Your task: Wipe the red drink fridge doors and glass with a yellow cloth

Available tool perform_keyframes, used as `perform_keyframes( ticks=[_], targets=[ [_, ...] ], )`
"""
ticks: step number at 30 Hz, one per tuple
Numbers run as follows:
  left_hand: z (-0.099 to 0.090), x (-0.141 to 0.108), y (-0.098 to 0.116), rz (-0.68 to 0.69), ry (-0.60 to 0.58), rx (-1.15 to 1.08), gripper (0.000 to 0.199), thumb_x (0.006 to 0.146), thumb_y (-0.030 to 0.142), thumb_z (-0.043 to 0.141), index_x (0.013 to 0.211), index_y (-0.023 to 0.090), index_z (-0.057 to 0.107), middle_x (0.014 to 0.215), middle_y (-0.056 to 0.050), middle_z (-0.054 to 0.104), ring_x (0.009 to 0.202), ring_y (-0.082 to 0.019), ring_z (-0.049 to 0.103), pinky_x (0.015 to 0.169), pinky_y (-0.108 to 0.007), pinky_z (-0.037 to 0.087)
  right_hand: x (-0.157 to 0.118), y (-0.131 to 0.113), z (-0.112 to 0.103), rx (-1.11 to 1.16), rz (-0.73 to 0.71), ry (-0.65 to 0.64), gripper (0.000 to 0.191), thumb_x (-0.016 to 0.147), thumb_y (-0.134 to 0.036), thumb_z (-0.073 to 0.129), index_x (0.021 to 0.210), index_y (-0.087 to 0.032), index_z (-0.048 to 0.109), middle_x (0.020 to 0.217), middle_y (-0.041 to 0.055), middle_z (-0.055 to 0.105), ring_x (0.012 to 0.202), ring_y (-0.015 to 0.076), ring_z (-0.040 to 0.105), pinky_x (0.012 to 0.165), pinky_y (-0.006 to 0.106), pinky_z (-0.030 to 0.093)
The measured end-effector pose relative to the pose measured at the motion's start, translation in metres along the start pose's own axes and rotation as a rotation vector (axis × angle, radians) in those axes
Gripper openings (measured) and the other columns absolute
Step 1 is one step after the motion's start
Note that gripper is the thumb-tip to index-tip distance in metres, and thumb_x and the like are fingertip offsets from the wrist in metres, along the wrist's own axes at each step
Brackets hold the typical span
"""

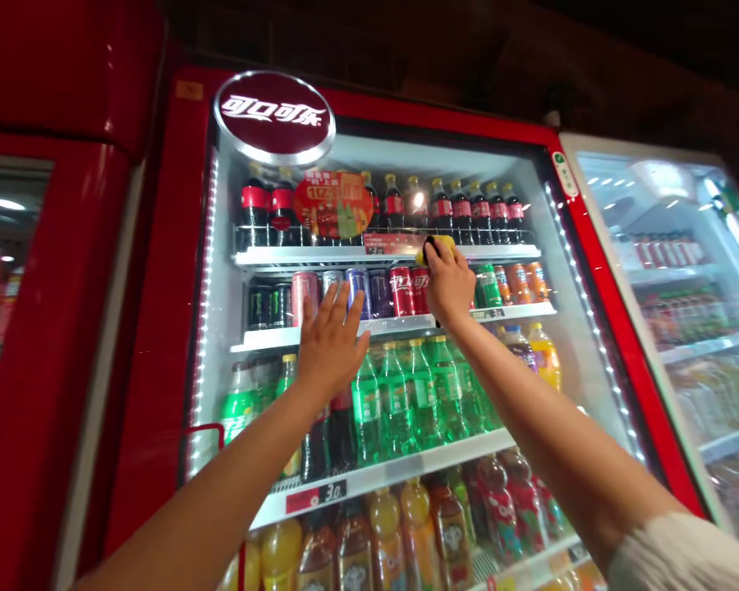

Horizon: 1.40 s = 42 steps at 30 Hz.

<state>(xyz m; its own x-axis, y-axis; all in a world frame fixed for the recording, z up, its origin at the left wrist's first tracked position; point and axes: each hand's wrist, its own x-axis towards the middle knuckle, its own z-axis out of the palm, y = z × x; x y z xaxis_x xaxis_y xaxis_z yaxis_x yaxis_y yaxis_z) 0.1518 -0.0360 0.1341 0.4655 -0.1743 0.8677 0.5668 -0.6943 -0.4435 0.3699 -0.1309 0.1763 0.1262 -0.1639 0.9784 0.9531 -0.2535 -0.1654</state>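
My left hand (332, 341) lies flat with its fingers spread, seemingly against the glass door (382, 156) of a red drinks fridge. It covers part of the can shelf and the bottles below. Higher and to the right, my right hand (452, 283) is closed around a small yellow and black object (440, 245) at the level of the top shelf's edge. Fingers hide most of that object, so its exact kind is unclear. A round red sticker (334, 205) is on the glass to the left of it.
Behind the glass stand cola bottles (461, 209), red cans (401, 291) and green soda bottles (397, 402). A red handle (220, 431) sits at the door's left side. A lit round sign (275, 117) is at the top left. Another fridge (671, 295) stands on the right.
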Motion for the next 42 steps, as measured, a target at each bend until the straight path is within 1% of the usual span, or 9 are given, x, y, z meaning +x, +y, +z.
perform_keyframes(
  ticks=[4, 8, 13, 17, 23, 28, 31, 36, 42],
  targets=[
    [0.009, 0.019, 0.052, 0.007, 0.005, 0.031, 0.063, 0.099, 0.035, 0.050, 0.157, 0.023, 0.030, 0.167, -0.013, 0.029, 0.156, -0.029, 0.020, 0.128, -0.058, 0.009, -0.022, 0.026, -0.013, 0.041, -0.144, -0.013, 0.057, 0.095, -0.012, 0.044, 0.146, -0.037, 0.053, 0.149, 0.0022, 0.057, 0.144, 0.0327, 0.043, 0.098, 0.054, 0.053],
    [0.019, 0.044, 0.101, 0.002, 0.014, 0.045, 0.059, 0.099, 0.035, 0.048, 0.156, 0.024, 0.033, 0.166, -0.011, 0.030, 0.156, -0.029, 0.021, 0.128, -0.058, 0.010, 0.015, 0.055, -0.025, 0.063, -0.252, -0.103, 0.053, 0.096, -0.010, 0.043, 0.141, -0.034, 0.059, 0.152, -0.0012, 0.054, 0.145, 0.0292, 0.042, 0.105, 0.051, 0.051],
    [0.027, 0.068, 0.139, -0.010, -0.006, 0.059, 0.059, 0.099, 0.035, 0.047, 0.155, 0.023, 0.034, 0.166, -0.012, 0.031, 0.155, -0.030, 0.023, 0.126, -0.061, 0.013, 0.052, 0.120, -0.038, 0.072, -0.128, -0.051, 0.060, 0.091, -0.004, 0.042, 0.142, -0.030, 0.057, 0.153, 0.0031, 0.054, 0.147, 0.0292, 0.040, 0.110, 0.052, 0.047],
    [0.028, 0.076, 0.154, -0.009, -0.011, 0.060, 0.058, 0.099, 0.034, 0.045, 0.155, 0.023, 0.033, 0.166, -0.013, 0.031, 0.155, -0.031, 0.023, 0.125, -0.062, 0.015, 0.035, 0.132, -0.042, 0.039, -0.036, -0.036, 0.055, 0.094, -0.007, 0.039, 0.143, -0.026, 0.058, 0.153, 0.0056, 0.052, 0.147, 0.0330, 0.039, 0.108, 0.055, 0.047],
    [0.033, 0.089, 0.168, 0.031, -0.012, 0.032, 0.059, 0.100, 0.035, 0.045, 0.156, 0.023, 0.033, 0.165, -0.012, 0.032, 0.155, -0.030, 0.023, 0.126, -0.062, 0.014, 0.054, 0.136, -0.048, 0.023, -0.240, -0.143, 0.057, 0.095, -0.007, 0.039, 0.145, -0.029, 0.056, 0.156, -0.0018, 0.050, 0.149, 0.0264, 0.037, 0.115, 0.045, 0.044],
    [0.038, 0.090, 0.164, 0.024, -0.049, 0.003, 0.061, 0.100, 0.043, 0.046, 0.155, 0.020, 0.036, 0.166, -0.013, 0.029, 0.155, -0.031, 0.023, 0.126, -0.060, 0.014, 0.060, 0.172, -0.055, -0.088, 0.070, -0.156, 0.066, 0.092, -0.005, 0.037, 0.154, -0.026, 0.042, 0.163, 0.0029, 0.038, 0.153, 0.0305, 0.028, 0.119, 0.055, 0.036],
    [0.042, 0.086, 0.162, 0.029, -0.052, -0.013, 0.063, 0.100, 0.045, 0.046, 0.156, 0.019, 0.034, 0.167, -0.013, 0.028, 0.155, -0.030, 0.023, 0.127, -0.060, 0.012, 0.038, 0.168, -0.052, -0.174, 0.210, -0.160, 0.067, 0.093, -0.006, 0.037, 0.159, -0.019, 0.034, 0.167, 0.0107, 0.028, 0.155, 0.0349, 0.020, 0.120, 0.060, 0.031],
    [0.050, 0.090, 0.171, 0.067, -0.025, -0.029, 0.061, 0.099, 0.042, 0.048, 0.155, 0.020, 0.035, 0.166, -0.013, 0.029, 0.155, -0.030, 0.024, 0.126, -0.061, 0.010, 0.037, 0.155, -0.042, -0.096, -0.078, -0.175, 0.054, 0.098, -0.011, 0.040, 0.150, -0.023, 0.050, 0.162, 0.0083, 0.039, 0.152, 0.0253, 0.029, 0.123, 0.042, 0.032],
    [0.064, 0.097, 0.200, 0.042, -0.020, -0.009, 0.057, 0.100, 0.037, 0.045, 0.154, 0.020, 0.037, 0.165, -0.013, 0.032, 0.155, -0.030, 0.025, 0.126, -0.063, 0.010, 0.072, 0.230, -0.058, -0.096, -0.030, -0.144, 0.062, 0.095, -0.006, 0.036, 0.147, -0.036, 0.052, 0.158, -0.0018, 0.047, 0.148, 0.0294, 0.036, 0.115, 0.055, 0.038]
  ],
)
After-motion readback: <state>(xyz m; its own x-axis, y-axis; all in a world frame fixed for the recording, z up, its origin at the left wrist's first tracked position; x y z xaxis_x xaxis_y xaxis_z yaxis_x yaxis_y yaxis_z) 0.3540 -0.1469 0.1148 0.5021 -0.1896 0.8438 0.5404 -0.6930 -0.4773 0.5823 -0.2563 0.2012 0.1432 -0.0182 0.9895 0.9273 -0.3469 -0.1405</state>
